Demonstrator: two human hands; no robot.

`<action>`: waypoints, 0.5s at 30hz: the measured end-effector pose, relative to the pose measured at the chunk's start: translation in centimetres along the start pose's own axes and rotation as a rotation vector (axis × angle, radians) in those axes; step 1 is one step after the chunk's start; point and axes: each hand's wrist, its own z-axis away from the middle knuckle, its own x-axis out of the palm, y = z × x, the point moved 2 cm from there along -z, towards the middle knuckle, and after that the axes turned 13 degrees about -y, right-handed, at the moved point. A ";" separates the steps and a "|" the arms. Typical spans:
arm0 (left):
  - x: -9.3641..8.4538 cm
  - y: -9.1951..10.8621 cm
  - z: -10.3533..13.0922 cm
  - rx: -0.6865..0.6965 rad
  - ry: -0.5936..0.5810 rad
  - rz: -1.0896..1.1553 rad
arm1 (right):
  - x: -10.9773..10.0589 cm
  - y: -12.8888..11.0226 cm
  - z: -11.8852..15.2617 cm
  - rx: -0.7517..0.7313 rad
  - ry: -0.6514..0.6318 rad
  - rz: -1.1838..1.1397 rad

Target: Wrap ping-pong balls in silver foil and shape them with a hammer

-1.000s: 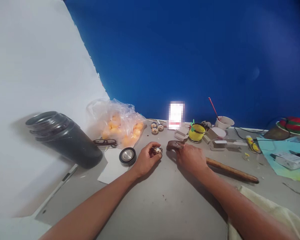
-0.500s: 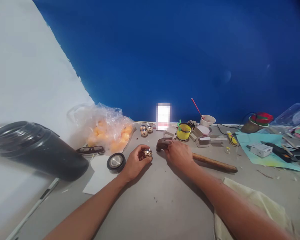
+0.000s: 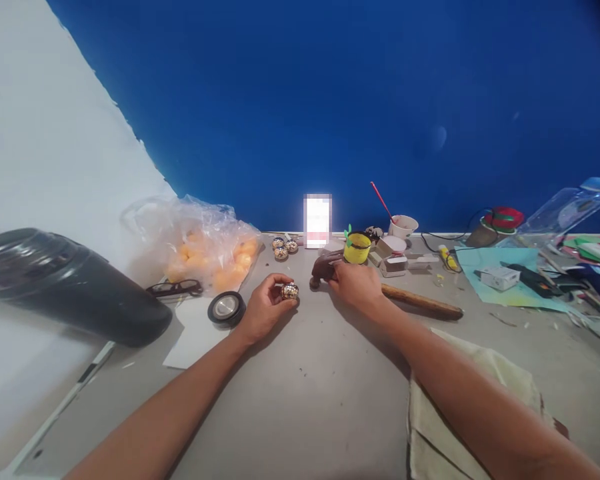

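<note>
My left hand, low over the table, has its thumb and fingers closed around a small shiny mirrored ball. To its right, my right hand grips a hammer close to the dark metal head. The hammer's wooden handle stretches out to the right beyond my wrist, and its head points toward the ball, a short gap apart. A few more mirrored balls sit together farther back. Left of my left hand lies a round black lid with a silver centre.
A dark bottle and a plastic bag of orange balls occupy the left. Behind my right hand stand a yellow cup and small boxes. A pale cloth lies under my right forearm. Blue paper carries clutter at right.
The whole view has shifted, so things appear a little higher and farther left. My left hand still holds the ball and my right hand still grips the hammer.
</note>
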 end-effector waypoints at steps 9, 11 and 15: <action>0.7 0.2 0.1 -0.012 -0.015 0.120 | -2.6 -1.0 3.1 -0.041 0.281 0.011; 0.8 0.0 0.2 -0.023 -0.038 0.202 | -2.5 -1.7 3.4 -0.100 0.253 0.016; 0.9 -0.2 0.3 -0.039 -0.060 0.336 | -2.9 -1.6 3.7 -0.050 0.304 0.031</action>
